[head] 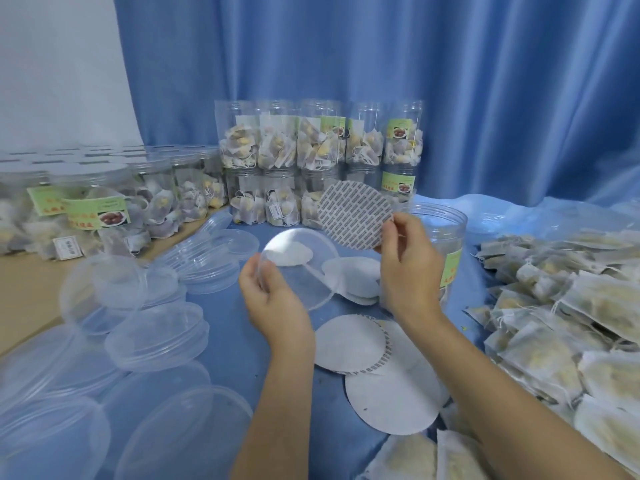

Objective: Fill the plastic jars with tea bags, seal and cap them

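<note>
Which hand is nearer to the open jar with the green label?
The right hand. It holds the seal disc directly in front of the open jar, overlapping it. The left hand holds a clear lid further to the left, away from the jar.

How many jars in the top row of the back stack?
5 jars side by side: far left, second, middle, fourth, far right. More may be hidden behind them.
</note>
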Demonstrator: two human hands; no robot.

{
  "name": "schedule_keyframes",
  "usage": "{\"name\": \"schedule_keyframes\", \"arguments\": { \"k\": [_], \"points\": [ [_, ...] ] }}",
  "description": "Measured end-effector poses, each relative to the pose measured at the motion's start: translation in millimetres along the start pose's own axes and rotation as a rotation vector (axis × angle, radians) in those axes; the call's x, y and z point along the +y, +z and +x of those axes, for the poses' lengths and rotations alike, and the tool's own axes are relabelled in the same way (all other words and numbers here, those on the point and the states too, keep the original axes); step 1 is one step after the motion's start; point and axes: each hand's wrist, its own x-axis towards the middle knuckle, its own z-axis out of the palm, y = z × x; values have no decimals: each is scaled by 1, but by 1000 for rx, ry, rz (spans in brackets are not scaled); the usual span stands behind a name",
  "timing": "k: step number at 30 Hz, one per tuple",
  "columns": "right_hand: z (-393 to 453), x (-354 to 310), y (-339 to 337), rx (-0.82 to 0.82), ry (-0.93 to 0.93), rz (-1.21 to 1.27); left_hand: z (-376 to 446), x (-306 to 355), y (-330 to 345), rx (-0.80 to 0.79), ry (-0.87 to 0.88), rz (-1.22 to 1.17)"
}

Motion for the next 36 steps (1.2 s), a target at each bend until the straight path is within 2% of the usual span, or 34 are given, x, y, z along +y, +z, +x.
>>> {"name": "schedule_keyframes", "arguments": {
  "k": [1,3,6,9,12,15,17,20,23,25,28,31,33,35,36],
  "points": [
    [-2,1,-1,1,-23,-33,2,1,0,2,-51,-53],
    [-5,2,1,-55,57,-5,6,0,0,-20,-133,-150],
    [-6,-2,2,-338,376,331,6,-3,0,-102,-201,-179],
    [-2,-6,-2,-597,496,460,4,-5,1,-186,-262,-195],
    [0,-9,-2,-678,586,518,1,-2,1,-207,-245,-177],
    [2,-12,-3,-700,622,465,-1,0,1,-193,-194,-144],
    [4,-17,-5,-744,536,406,-2,4,2,-163,-208,-206],
    [3,-24,-12,-803,166,136,-5,7,5,-166,-247,-287],
    [1,-34,-17,-727,-293,-145,-9,16,11,-260,-286,-314],
    [4,-41,-23,-611,-469,-285,-12,28,15,-384,-268,-342],
    [15,-52,-34,-427,-437,-286,-17,47,25,-520,-172,-287],
    [30,-56,-49,-376,-376,-281,-33,57,38,-645,-145,-206],
    [40,-54,-58,-369,-377,-425,-37,56,48,-678,-241,-259],
    [45,-47,-64,-392,-369,-550,-35,48,59,-589,-422,-304],
    [46,-43,-65,-398,-366,-578,-32,40,64,-528,-447,-243]
  ]
}}
